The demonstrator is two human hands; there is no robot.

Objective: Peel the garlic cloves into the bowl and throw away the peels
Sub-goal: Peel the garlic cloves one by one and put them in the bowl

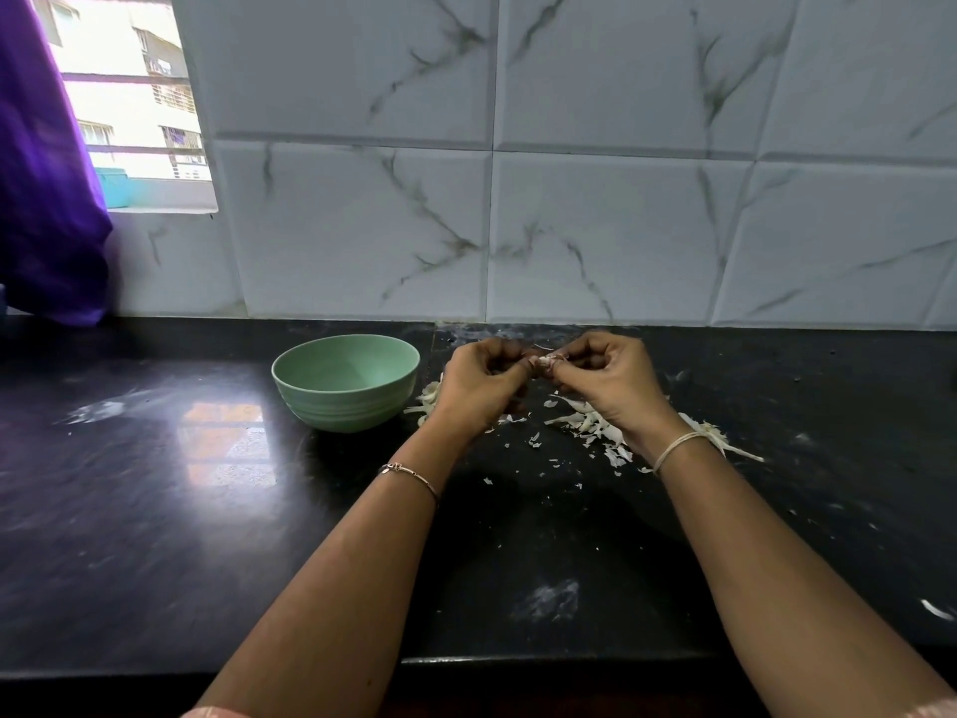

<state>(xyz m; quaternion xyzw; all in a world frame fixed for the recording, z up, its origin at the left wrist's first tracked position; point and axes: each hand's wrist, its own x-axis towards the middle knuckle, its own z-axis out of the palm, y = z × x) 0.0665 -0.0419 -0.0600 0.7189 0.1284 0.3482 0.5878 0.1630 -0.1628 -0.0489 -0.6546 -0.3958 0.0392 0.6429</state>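
Two bare forearms reach up from 6 o'clock over a dark surface (207,510), with a thin bracelet (409,474) on the left wrist and a pale thread (678,448) on the right. The hands meet just above centre. I see the left hand (479,378) and right hand (608,378) with fingers (567,375) curled, pinching one small garlic clove (548,361) between their tips.

The clove sits at 3 o'clock from the left fingertips and 9 o'clock from the right, equally near both. Its long axis seems to run 9 to 3 o'clock, hand to hand. It is too small for me to tell which end is the root. Pale skin clings to it, so I judge peeling is under way.

A green bowl (347,401) stands at 9 o'clock from the left hand, near but apart, so the left hand is nearer for the drop. No clove shows in the part of its inside I can see. Loose peels (595,424) lie scattered beneath the right hand and towards 5 o'clock of it.
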